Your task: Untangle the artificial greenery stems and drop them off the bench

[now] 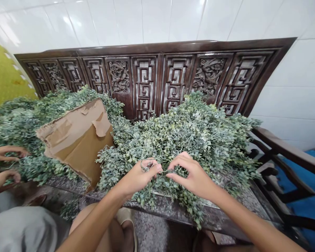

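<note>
A large heap of grey-green leafy sprigs, which look like artificial foliage, lies on a dark wooden bench. Over its front part, my left hand is closed, with a thin greenish stem looped about its fingers. My right hand faces it a short way to the right, thumb and forefinger brought together around the thin stem end between the two hands. The fingertips of both hands nearly meet, and the detail of the stem there is too small to make out. Some sprigs hang over the bench's front edge below my hands.
A torn cardboard piece stands upright in the foliage on the left. Beyond it, a co-worker's hands are at more foliage. The carved bench back rises behind, with an armrest at right. A yellow mat leans at far left.
</note>
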Demonstrator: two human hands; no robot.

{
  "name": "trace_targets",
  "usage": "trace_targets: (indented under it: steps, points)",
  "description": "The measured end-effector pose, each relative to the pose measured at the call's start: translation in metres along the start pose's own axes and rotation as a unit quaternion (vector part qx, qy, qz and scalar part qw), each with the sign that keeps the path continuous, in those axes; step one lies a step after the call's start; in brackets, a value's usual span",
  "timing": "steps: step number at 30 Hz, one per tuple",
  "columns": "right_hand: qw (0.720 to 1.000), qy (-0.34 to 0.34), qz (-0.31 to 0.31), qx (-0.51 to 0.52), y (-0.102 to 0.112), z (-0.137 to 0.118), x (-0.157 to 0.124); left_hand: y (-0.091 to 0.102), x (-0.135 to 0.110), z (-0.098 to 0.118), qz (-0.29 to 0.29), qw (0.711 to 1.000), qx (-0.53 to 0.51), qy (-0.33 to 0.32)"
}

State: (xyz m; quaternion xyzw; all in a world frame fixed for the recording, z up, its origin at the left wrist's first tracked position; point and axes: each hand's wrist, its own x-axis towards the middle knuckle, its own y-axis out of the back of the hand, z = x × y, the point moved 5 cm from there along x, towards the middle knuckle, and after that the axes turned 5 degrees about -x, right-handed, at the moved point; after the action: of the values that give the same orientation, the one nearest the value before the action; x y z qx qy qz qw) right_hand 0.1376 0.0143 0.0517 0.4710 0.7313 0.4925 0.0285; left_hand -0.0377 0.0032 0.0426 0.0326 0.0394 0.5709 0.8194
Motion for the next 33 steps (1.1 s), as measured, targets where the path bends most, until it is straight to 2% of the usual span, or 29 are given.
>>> trace_targets:
  steps: [6,12,19,29,33]
  points:
    - [0.999,0.008,0.01,-0.04,0.005,-0.001,0.001,-0.005,-0.001,-0.004,-0.019,0.998,-0.042,0.046]
    - [0.994,0.022,-0.036,-0.1,0.004,0.002,-0.002,-0.004,0.002,-0.006,-0.001,0.999,-0.031,0.042]
    - [0.997,0.04,-0.058,-0.042,-0.003,0.001,-0.003,-0.002,-0.001,-0.005,0.0,0.998,0.044,0.047]
    - [0.993,0.074,-0.078,-0.043,-0.004,-0.006,-0.002,-0.008,-0.001,-0.003,-0.059,0.996,0.068,-0.009]
    - [0.992,0.086,-0.079,-0.049,-0.004,-0.008,-0.002,-0.007,-0.002,-0.002,-0.052,0.996,0.077,-0.013]
